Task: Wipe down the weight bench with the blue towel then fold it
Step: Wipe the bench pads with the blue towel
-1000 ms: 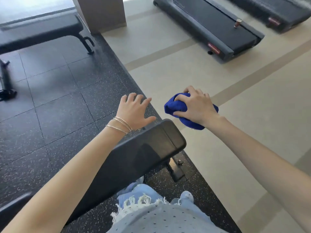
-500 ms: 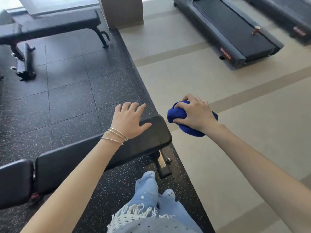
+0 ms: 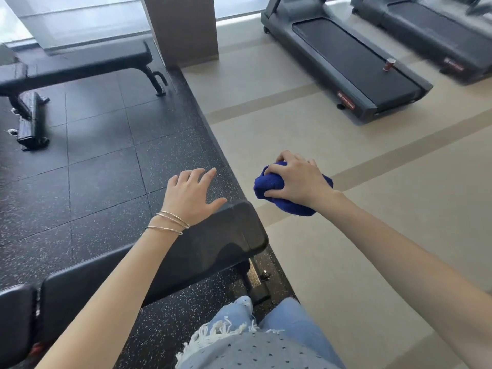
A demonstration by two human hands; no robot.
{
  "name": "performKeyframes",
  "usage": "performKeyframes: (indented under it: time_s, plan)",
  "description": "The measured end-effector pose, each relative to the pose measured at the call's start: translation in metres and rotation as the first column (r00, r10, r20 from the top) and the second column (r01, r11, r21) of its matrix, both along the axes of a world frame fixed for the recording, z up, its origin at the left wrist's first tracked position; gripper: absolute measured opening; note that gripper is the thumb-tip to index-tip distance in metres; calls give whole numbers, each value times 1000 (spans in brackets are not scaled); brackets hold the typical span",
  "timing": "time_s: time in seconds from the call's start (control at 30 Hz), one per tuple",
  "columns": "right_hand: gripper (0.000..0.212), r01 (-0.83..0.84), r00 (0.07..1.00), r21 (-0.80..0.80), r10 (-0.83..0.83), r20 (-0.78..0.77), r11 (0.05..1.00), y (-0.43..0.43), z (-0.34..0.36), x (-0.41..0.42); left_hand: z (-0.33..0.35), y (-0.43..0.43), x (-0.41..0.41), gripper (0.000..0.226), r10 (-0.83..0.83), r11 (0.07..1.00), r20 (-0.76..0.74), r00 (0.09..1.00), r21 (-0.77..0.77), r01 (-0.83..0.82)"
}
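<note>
A black speckled mat [image 3: 106, 161] covers the left of the floor and meets pale beige flooring [image 3: 386, 209] on the right. Two treadmills stand on the beige part at the top right, the nearer one [image 3: 346, 62] beside the farther one [image 3: 431, 33]. The bench [image 3: 207, 243] runs from the lower left toward the middle, with its black pad ending at the mat's edge. The person's legs stand just in front of it. A second bench [image 3: 80, 65] stands well apart at the top left, beside a brown pillar [image 3: 183, 27]. The left hand [image 3: 190, 197] is spread wide with straight fingers and holds nothing. It sits over the far edge of the bench near its end, and whether it touches the pad cannot be told. The right hand [image 3: 298, 182] is curled round the towel [image 3: 266, 182], a blue bundle held just past the bench's end over the beige flooring, apart from the pad. Thin bangles [image 3: 170, 222] ring the left wrist. A small red cup [image 3: 390, 64] stands upright on the nearer treadmill's belt.
</note>
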State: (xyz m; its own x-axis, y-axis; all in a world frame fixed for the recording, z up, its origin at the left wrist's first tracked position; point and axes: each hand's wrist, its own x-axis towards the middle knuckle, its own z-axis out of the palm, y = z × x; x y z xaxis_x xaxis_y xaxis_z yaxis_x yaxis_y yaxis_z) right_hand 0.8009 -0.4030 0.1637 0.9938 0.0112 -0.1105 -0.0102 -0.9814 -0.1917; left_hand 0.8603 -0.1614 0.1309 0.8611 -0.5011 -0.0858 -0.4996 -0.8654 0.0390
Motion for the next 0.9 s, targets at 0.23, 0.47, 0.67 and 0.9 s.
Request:
performKeyframes:
  time_s: [0.23, 0.47, 0.67, 0.9]
  plan:
    - [36, -38, 999, 36, 39, -21, 999, -21, -1, 28, 1, -21, 19, 75, 33, 999, -18, 999, 17, -33]
    - [30, -125, 991, -5, 125, -51, 992, -85, -13, 67, -11, -80, 36, 76, 113, 993, -33, 993, 17, -113]
    - [28, -227, 972, -6, 227, -63, 974, -187, -21, 102, -25, -182, 47, 78, 200, 979, -29, 979, 30, -199]
    - [23, -297, 951, -41, 292, -99, 954, -306, -27, 131, -30, -308, 61, 76, 241, 971, -53, 969, 12, -241]
